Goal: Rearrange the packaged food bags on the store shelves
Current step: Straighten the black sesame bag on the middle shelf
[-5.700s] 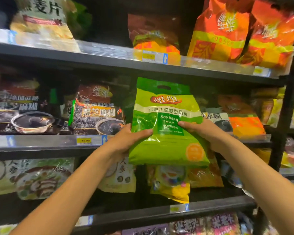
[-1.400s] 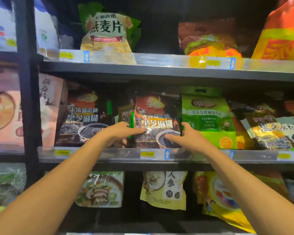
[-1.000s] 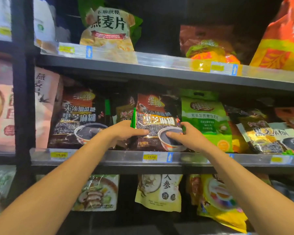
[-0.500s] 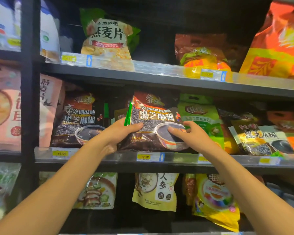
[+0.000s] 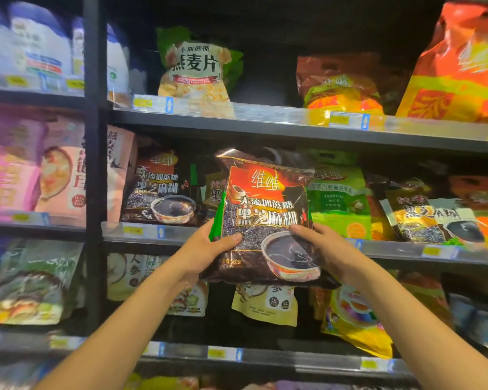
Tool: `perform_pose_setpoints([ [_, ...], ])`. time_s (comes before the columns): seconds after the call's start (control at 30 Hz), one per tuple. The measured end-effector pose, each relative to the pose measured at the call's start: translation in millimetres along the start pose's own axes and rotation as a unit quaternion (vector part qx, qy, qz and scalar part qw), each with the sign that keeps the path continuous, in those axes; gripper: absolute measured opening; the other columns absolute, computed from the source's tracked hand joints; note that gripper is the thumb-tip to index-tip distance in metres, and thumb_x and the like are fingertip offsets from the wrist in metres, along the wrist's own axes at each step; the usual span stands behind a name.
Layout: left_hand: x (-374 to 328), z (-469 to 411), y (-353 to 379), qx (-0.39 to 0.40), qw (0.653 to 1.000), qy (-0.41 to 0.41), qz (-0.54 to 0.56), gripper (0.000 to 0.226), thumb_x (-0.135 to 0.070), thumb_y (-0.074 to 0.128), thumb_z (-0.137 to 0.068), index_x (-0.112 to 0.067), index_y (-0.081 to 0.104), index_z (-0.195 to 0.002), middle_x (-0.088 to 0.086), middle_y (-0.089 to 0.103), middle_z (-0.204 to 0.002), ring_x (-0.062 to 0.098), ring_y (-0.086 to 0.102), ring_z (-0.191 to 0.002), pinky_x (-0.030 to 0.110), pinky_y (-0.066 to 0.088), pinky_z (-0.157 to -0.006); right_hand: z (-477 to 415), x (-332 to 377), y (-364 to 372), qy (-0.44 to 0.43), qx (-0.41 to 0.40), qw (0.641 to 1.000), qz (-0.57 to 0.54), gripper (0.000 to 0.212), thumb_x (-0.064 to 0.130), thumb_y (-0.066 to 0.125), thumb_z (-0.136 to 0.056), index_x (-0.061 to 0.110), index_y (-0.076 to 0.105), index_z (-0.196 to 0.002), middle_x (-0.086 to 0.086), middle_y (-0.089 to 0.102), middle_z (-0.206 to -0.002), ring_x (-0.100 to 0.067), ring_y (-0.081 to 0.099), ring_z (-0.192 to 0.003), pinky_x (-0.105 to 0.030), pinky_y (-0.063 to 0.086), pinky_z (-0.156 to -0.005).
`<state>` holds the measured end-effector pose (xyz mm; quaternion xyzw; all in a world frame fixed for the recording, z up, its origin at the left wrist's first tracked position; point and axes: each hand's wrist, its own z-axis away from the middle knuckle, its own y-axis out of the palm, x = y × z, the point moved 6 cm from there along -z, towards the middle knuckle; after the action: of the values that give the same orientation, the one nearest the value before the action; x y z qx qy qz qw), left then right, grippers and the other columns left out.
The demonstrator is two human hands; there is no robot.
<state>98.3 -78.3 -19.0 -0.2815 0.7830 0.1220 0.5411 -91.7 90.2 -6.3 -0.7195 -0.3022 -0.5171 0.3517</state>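
Note:
I hold a dark black sesame paste bag (image 5: pixel 265 212) with a red top panel and a bowl picture, upright in front of the middle shelf (image 5: pixel 265 240). My left hand (image 5: pixel 206 249) grips its lower left edge, thumb on the front. My right hand (image 5: pixel 324 249) grips its lower right side. Just behind it on the shelf stands the green soybean milk powder bag (image 5: pixel 338 201). Another black sesame bag (image 5: pixel 161 190) stands to the left on the same shelf.
The top shelf (image 5: pixel 265 122) carries an oat flake bag (image 5: pixel 195 71) and orange bags (image 5: pixel 459 68). A dark sesame bag (image 5: pixel 423 212) leans at the right of the middle shelf. Yellow bags (image 5: pixel 265 305) hang below. A black upright post (image 5: pixel 92 164) divides off the left bay.
Both hands have pulled the black sesame bag off the middle shelf, lifting it up and toward me. It now hangs in front of the shelf edge instead of standing on it.

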Motion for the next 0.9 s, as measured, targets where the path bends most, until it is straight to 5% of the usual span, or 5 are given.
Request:
perform_pose_setpoints([
  [0.13,-5,24,-2,-0.026,0.999,0.004,0.021,0.034,-0.021,0.07,-0.096,-0.028,0.062,-0.128,-0.003,0.079,-0.115,0.019,0.076,-0.103,0.027,0.058,-0.081,15,10,13,-0.023,0.029,0.999,0.017,0.088,0.066,0.092,-0.053,0.03,0.063,-0.127,0.001,0.079,-0.115,-0.024,0.076,-0.106,-0.051,0.051,-0.108],
  [0.43,-5,57,-45,-0.083,0.996,-0.03,0.018,0.037,-0.032,0.076,-0.092,-0.028,0.065,-0.127,0.003,0.078,-0.118,0.028,0.074,-0.109,0.051,0.053,-0.104,15,29,57,-0.049,0.038,0.997,0.036,0.049,0.042,0.087,-0.078,0.022,0.068,-0.118,-0.006,0.08,-0.108,-0.031,0.076,-0.103,-0.052,0.056,-0.102],
  [0.63,-15,52,-91,-0.104,0.994,-0.033,-0.007,0.032,-0.035,0.074,-0.093,-0.031,0.062,-0.122,0.001,0.08,-0.109,0.021,0.077,-0.098,0.032,0.06,-0.081,-12,48,99,-0.052,0.05,0.996,0.047,0.037,0.038,0.082,-0.085,0.021,0.07,-0.115,0.0,0.081,-0.103,-0.018,0.079,-0.092,-0.036,0.058,-0.087],
  [0.77,-22,37,-134,-0.125,0.991,-0.03,-0.045,0.038,-0.044,0.076,-0.089,-0.032,0.063,-0.122,-0.001,0.079,-0.111,0.019,0.076,-0.101,0.036,0.057,-0.091,-42,60,126,-0.051,0.045,0.996,0.058,0.02,0.038,0.079,-0.088,0.027,0.068,-0.102,0.01,0.08,-0.092,-0.004,0.076,-0.079,-0.022,0.052,-0.07],
  [0.9,-31,16,-173,-0.121,0.99,-0.025,-0.065,0.035,-0.041,0.074,-0.092,-0.03,0.062,-0.123,-0.004,0.079,-0.109,0.015,0.076,-0.098,0.03,0.056,-0.085,-74,71,156,-0.042,0.054,0.996,0.065,0.028,0.042,0.076,-0.089,0.021,0.073,-0.107,0.006,0.081,-0.089,-0.009,0.076,-0.08,-0.023,0.052,-0.072],
])
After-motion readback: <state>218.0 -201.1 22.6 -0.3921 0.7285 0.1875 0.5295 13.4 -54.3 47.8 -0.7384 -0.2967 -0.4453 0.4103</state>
